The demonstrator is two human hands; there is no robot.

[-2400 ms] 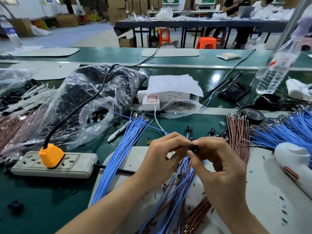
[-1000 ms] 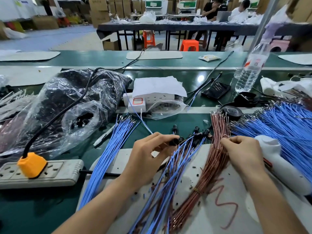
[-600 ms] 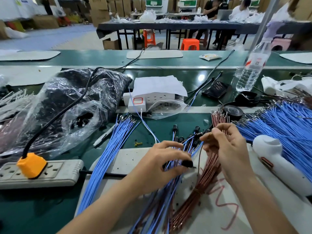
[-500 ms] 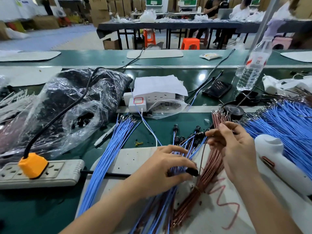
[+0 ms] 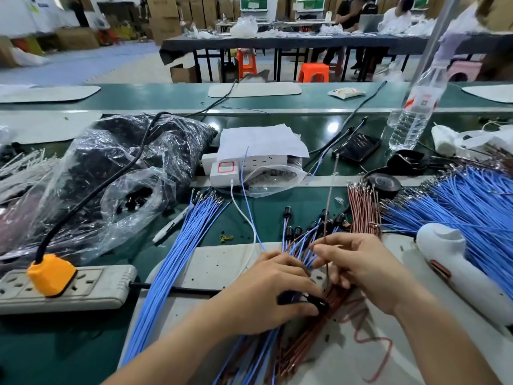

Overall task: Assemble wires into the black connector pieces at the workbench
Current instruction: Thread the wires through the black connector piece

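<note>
Lifted brown wire [image 5: 331, 190] perhaps crosses wired connectors [image 5: 288, 232].

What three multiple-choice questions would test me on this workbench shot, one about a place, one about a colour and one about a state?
1. Where does the water bottle stand?
A. Inside the clear plastic bag
B. At the far right, beside the phone
C. On the white mat between the hands

2. What colour is the plug in the grey power strip?
A. Orange
B. Green
C. White

3. What is the left hand doing?
A. Lying flat and empty
B. Gripping a black connector piece
C. Holding the pen

Answers:
1 B, the bottle rises at the right, next to the phone.
2 A, the plug's body is bright orange.
3 B, its fingers curl round the black piece.
</note>
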